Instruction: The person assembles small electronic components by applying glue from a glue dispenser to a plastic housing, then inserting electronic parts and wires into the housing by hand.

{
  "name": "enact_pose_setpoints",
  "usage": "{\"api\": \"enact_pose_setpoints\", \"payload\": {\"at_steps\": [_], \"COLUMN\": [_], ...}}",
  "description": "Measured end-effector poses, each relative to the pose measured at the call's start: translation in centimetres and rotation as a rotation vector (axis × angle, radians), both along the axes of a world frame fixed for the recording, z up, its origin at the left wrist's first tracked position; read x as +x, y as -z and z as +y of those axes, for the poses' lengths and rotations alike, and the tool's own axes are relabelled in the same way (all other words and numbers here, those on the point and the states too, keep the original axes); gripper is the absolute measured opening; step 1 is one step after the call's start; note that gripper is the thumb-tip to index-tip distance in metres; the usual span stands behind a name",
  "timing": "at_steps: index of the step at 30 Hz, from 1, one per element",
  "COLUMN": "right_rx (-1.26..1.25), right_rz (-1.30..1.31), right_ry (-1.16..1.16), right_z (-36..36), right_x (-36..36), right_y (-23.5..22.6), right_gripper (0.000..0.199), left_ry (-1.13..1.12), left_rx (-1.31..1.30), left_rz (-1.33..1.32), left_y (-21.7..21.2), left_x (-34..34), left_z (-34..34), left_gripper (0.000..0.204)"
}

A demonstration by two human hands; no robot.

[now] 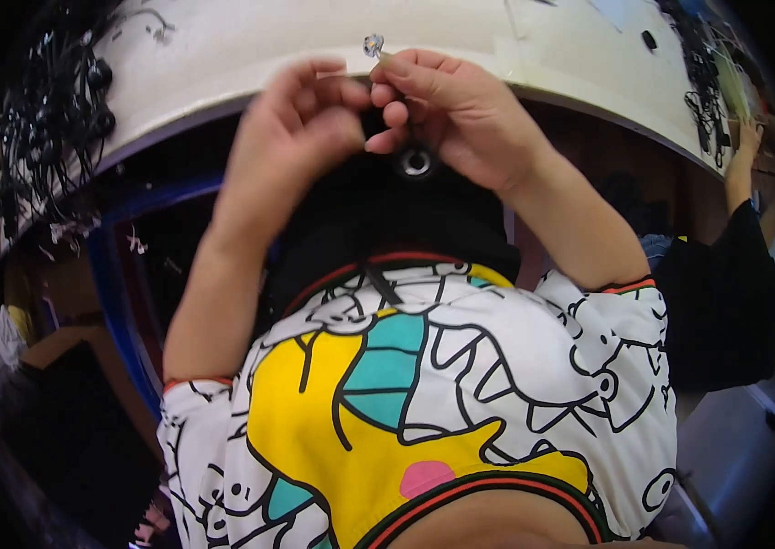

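Your left hand (300, 119) and right hand (447, 105) met at the near edge of the white counter (250, 46), knuckles almost touching. The right hand's fingers (403, 66) were pressed together, pinching a small clear, shiny piece (373, 44) that stood just above the fingertips, over the counter's surface. What kind of piece it was could not be told; it was too small. The left hand's fingers were curled inward in a loose fist beside it; whether they gripped anything could not be told.

Just below both hands, a round black part with a silvery ring (416, 162) sat against a dark mass at your chest, touching the underside of the right hand. A bundle of black cables (48, 110) lay heaped on the counter's left end, and another tangle of wires (703, 82) on its right end. At the far right, another person's arm (740, 174) in a dark sleeve reached up to the counter. You wore a patterned white, yellow and teal shirt (424, 384).
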State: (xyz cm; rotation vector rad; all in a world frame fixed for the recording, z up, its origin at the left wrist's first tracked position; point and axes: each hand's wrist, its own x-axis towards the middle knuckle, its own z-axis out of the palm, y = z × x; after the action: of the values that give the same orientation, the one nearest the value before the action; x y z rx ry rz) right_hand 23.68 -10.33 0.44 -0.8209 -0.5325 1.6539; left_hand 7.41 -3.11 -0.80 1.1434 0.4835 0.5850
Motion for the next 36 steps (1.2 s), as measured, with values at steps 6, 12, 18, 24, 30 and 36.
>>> {"api": "enact_pose_setpoints", "payload": {"at_steps": [6,12,18,24,30,36], "right_rx": [-0.009,1.027,1.354,0.559,-0.247,0.063], "right_rz": [0.151,-1.029,-1.466,-1.816,-1.789,-1.205], "right_ry": [0.188,0.441,0.357,0.548,0.175,0.144], "right_z": [0.3,-1.5,-1.2,3.4,6.9,6.0], "right_x": [-0.8,1.4,2.2,14.1,19.6,12.2], "right_y": [-2.9,-4.9,-3.5,-4.0,-4.2,-4.8], "right_gripper": [0.011,0.009,0.013,0.025,0.040,0.026], "left_ry": [-0.152,-0.132,-0.200,-0.293,-0.192,-0.215], "left_rx": [0.035,-0.062,-0.066,-0.165,-0.049,0.004], "left_rz": [-0.122,-0.401,-0.254,-0.266,-0.179,0.220], "left_y": [1.0,-1.8,-3.2,-4.8,-6.3,-4.8], "left_x": [1.6,1.8,2.4,2.9,0.9,0.2], "left_z": [-5.2,-3.3,-2.5,-0.6,0.1,0.2], "left_gripper": [0.064,0.045,0.021,0.007,0.012,0.018]}}
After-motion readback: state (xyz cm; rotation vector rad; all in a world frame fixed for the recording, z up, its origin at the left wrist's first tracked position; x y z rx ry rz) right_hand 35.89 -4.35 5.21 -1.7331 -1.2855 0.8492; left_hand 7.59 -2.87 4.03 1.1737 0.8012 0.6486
